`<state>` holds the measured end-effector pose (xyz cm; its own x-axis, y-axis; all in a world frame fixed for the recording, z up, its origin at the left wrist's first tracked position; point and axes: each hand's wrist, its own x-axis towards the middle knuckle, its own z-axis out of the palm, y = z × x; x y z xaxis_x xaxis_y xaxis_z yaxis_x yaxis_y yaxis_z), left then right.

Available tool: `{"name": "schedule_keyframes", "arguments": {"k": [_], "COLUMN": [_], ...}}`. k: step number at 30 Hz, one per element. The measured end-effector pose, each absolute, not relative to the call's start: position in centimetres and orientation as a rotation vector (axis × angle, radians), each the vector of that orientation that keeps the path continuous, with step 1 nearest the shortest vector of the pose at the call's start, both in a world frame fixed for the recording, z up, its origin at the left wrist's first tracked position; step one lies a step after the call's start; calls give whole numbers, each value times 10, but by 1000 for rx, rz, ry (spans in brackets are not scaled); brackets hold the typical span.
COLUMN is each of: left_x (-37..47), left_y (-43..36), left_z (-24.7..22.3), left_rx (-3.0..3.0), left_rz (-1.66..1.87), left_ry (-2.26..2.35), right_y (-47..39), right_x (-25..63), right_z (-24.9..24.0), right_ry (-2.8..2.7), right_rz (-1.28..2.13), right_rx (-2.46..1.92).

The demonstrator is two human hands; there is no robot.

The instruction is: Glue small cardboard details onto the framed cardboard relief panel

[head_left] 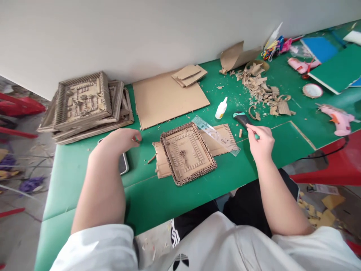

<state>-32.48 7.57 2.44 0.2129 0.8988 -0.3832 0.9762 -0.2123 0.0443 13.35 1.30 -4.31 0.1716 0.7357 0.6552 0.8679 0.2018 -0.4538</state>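
Observation:
My left hand (pixel 121 138) hovers over the left part of the green table, its fingers loosely bent and nothing visible in them. Partly beneath it lies a phone (pixel 123 164). My right hand (pixel 261 141) is closed, thumb and fingertips pinched at the near end of a black and teal utility knife (pixel 240 118). Between my hands sits a square cardboard tray (pixel 184 175) with a corrugated rim and ridged strips glued inside. Under its sides are cardboard pieces (pixel 163 160). A clear ruler (pixel 216 134) rests beside the tray, near a white glue bottle (pixel 221 108).
Stacked cardboard trays (pixel 81 101) stand at the back left, beside a flat cardboard sheet (pixel 166 99). Torn cardboard scraps (pixel 261 86) cover the back right. Farther right are pink glue guns (pixel 337 117), a tape roll (pixel 312 90) and a green board (pixel 338 69).

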Motion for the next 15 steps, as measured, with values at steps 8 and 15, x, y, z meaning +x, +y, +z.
{"name": "schedule_keyframes", "arguments": {"k": [8,15], "left_x": [-330,-331], "left_y": [81,78], "left_z": [23,21], "left_rx": [2211,2418], "left_rz": [-332,-59], "left_ry": [1779,1742], "right_y": [11,38], "right_x": [181,189], "right_z": [-36,-13], "right_ry": [-1343,-1692], "right_rz": [-276,3], "right_rx": [-1660,-1832]}}
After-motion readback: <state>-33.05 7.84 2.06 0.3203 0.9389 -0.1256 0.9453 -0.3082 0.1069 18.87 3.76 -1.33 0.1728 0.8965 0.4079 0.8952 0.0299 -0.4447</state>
